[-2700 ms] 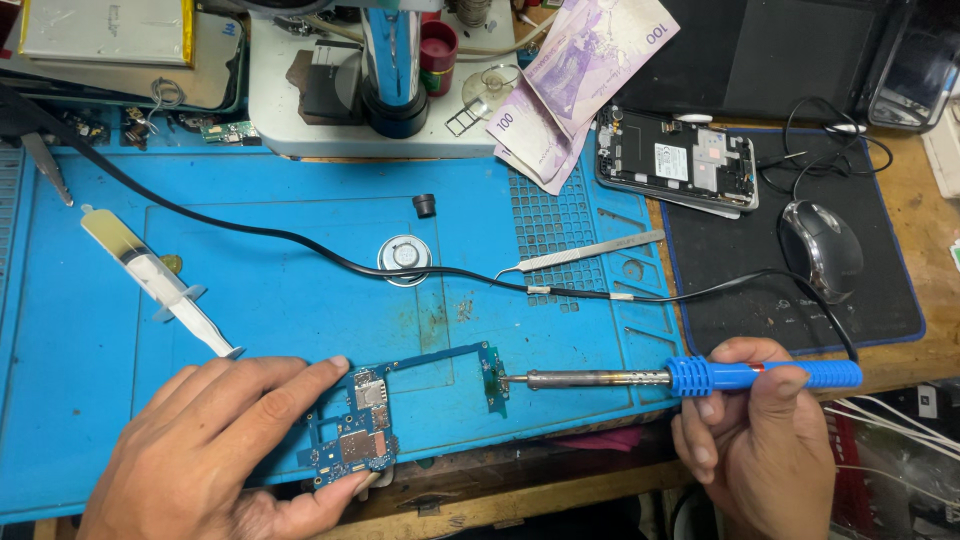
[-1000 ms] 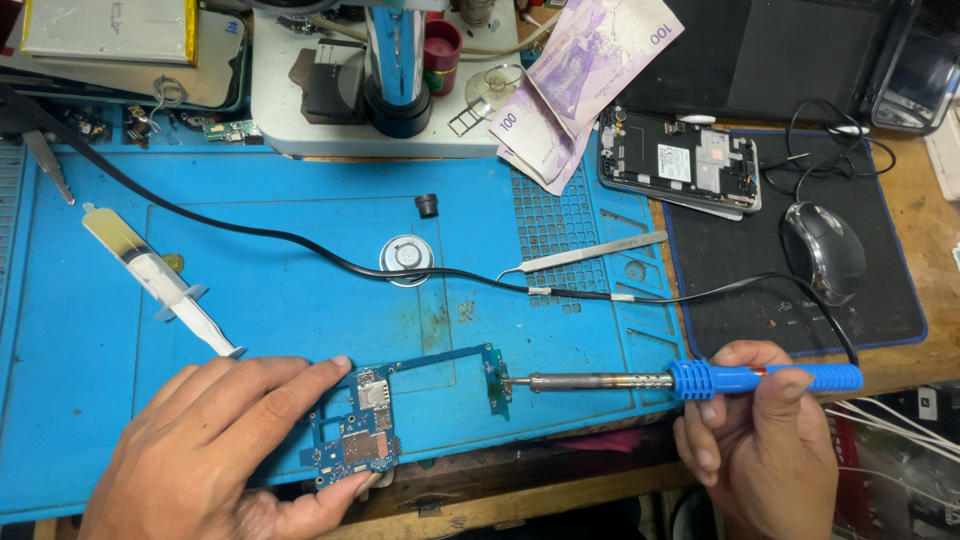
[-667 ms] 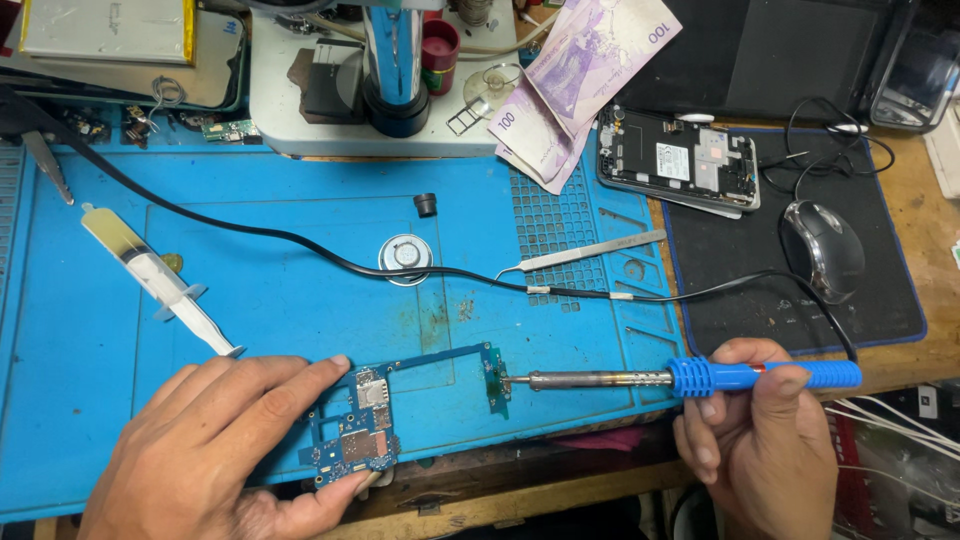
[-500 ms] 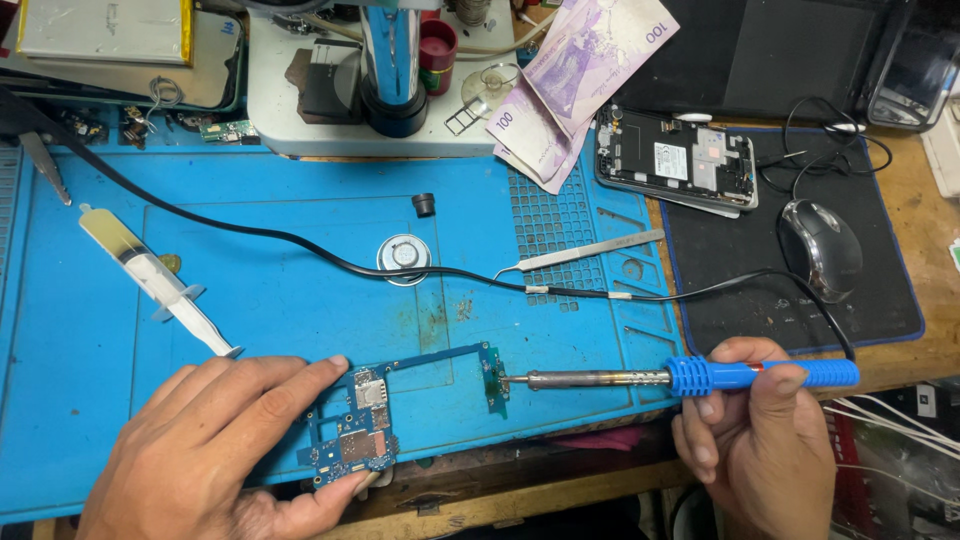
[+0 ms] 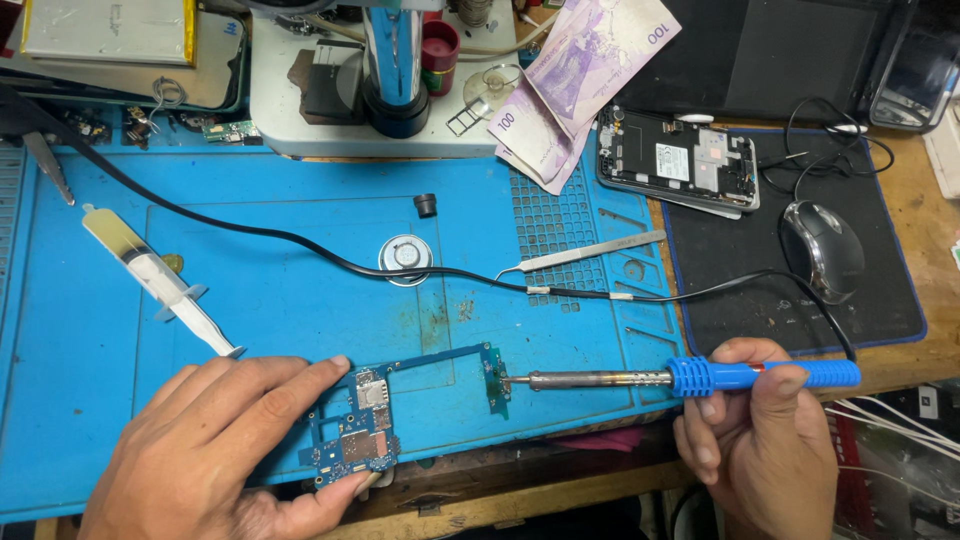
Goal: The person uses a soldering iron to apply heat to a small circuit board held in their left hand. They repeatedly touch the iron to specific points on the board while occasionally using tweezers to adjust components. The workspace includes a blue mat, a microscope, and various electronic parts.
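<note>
A blue work mat (image 5: 300, 290) covers most of the wooden desk (image 5: 930, 240), reaching from the left edge to past the middle. On the far left of the mat lies a syringe (image 5: 160, 282), set at a slant with its tip toward the near side. Near it, at the near left, the left hand (image 5: 215, 450) rests flat on the mat, its grip pressed down on the left end of a blue circuit board (image 5: 370, 425), fingers spread and thumb tucked under the board's near edge. The board lies along the near edge of the mat, with a thin arm running right to a small green end piece (image 5: 494, 378).

At the far side, behind the mat, stands the white base of a microscope (image 5: 330, 90), with banknotes (image 5: 580, 80) just to its right. A black cable (image 5: 300, 245) crosses the mat from the far left, passing a small round speaker (image 5: 406, 258) and metal tweezers (image 5: 585, 252).

The soldering iron (image 5: 690, 378) lies level, its metal tip touching the green end piece. The right hand (image 5: 765, 440) has its grip closed around the iron's blue handle at the near right. Farther right, a black mouse pad (image 5: 790, 270) carries an opened phone (image 5: 677, 165) and a grey mouse (image 5: 822, 248).
</note>
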